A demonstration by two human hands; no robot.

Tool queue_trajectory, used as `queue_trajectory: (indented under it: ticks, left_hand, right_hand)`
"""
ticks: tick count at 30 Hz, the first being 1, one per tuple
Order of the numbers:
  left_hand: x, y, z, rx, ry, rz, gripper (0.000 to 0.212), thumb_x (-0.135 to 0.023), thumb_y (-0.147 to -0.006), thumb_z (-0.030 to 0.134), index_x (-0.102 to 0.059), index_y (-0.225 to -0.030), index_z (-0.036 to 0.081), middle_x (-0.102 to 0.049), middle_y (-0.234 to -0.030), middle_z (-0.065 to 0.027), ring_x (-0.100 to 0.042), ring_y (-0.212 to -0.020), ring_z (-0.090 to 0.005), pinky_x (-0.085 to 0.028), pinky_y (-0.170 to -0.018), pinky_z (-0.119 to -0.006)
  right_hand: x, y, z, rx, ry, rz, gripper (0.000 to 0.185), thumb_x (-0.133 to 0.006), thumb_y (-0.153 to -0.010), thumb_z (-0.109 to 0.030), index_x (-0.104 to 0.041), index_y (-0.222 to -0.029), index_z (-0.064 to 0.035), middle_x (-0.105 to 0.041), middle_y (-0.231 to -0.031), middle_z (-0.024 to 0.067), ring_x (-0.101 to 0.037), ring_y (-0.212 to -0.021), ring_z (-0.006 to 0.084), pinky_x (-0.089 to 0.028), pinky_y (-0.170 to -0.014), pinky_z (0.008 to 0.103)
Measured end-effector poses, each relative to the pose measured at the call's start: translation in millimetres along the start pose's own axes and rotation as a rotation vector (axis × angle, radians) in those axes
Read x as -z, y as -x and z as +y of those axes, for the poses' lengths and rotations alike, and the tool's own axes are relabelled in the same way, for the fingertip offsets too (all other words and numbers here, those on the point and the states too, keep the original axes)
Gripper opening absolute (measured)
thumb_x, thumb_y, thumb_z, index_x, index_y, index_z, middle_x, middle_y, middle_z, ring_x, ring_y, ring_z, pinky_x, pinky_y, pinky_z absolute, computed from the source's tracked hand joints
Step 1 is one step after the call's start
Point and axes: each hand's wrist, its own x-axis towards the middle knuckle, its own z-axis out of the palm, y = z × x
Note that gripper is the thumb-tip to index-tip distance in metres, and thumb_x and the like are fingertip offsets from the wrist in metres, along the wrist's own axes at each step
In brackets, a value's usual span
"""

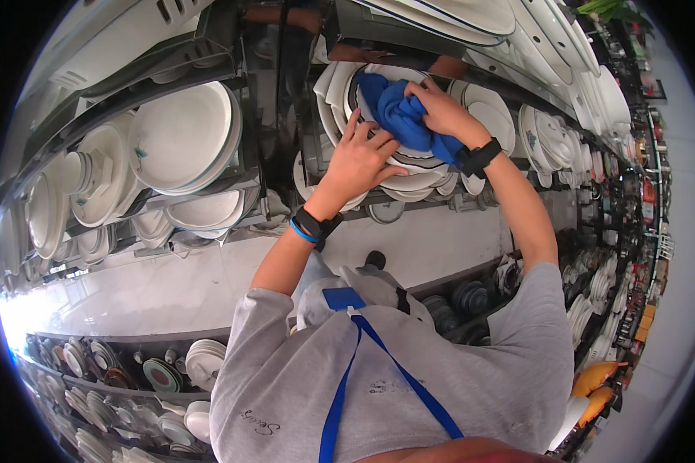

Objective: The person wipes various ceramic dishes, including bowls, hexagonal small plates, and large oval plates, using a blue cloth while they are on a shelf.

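Observation:
My right hand (pixel 440 110) grips a bunched blue cloth (pixel 402 116), which lies over a stack of white plates with dark rims (pixel 420 156) on a black shelf. My left hand (pixel 364 153) rests at the stack's near left edge with its fingers spread, beside the cloth. The cloth covers much of the top plate, and one end hangs near my right wrist. Whether the left fingertips press on the plate or only hover, I cannot tell.
Large white plates (pixel 180 136) stand stacked on the shelf at the left. Oval white dishes (pixel 463 17) jut out above my hands. More plates (pixel 489 116) stand to the right. Behind me, low shelves hold dark bowls (pixel 470 296) and plates (pixel 204 362).

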Motion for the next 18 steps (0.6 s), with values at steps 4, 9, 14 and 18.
queue_trajectory:
  ticks: [4,9,14,18]
  left_hand:
    - [-0.4,0.2,3.0,-0.014,-0.048,-0.039,0.046,-0.074,-0.082,0.053,-0.074,-0.104,0.013,-0.067,-0.106,0.0009,-0.059,-0.111,-0.0296,-0.033,-0.119,-0.061]
    - [2.6,-0.2,5.2,-0.029,0.006,-0.074,0.04,-0.071,-0.086,0.05,-0.074,-0.104,0.015,-0.068,-0.108,0.0025,-0.058,-0.111,-0.0284,-0.028,-0.121,-0.061]
    - [4.8,-4.4,9.9,-0.041,-0.037,-0.077,0.04,-0.072,-0.086,0.049,-0.074,-0.106,0.016,-0.068,-0.108,0.0027,-0.058,-0.112,-0.0281,-0.03,-0.12,-0.061]
    - [3.0,-4.9,15.4,-0.05,-0.055,-0.09,0.04,-0.072,-0.086,0.049,-0.073,-0.107,0.014,-0.068,-0.111,0.0003,-0.059,-0.112,-0.029,-0.031,-0.119,-0.061]
  right_hand:
    - [8.2,4.0,-11.6,0.112,-0.167,-0.088,0.052,-0.059,-0.072,0.013,-0.056,-0.119,-0.0092,-0.057,-0.117,0.016,-0.058,-0.11,0.0408,-0.048,-0.093,0.0412]
    - [-2.6,-22.2,-25.7,0.383,-0.203,0.207,0.041,-0.053,-0.077,0.013,-0.057,-0.113,-0.0064,-0.06,-0.116,0.0142,-0.059,-0.109,0.0398,-0.048,-0.093,0.0418]
    - [-15.0,-25.8,0.2,0.262,0.031,0.271,0.039,-0.058,-0.081,0.01,-0.054,-0.115,-0.0094,-0.059,-0.118,0.0183,-0.061,-0.108,0.0442,-0.051,-0.087,0.0473]
    - [-11.5,5.2,20.4,0.093,-0.043,0.182,0.047,-0.061,-0.078,0.008,-0.057,-0.121,-0.0118,-0.06,-0.118,0.0203,-0.062,-0.107,0.0437,-0.051,-0.089,0.047]
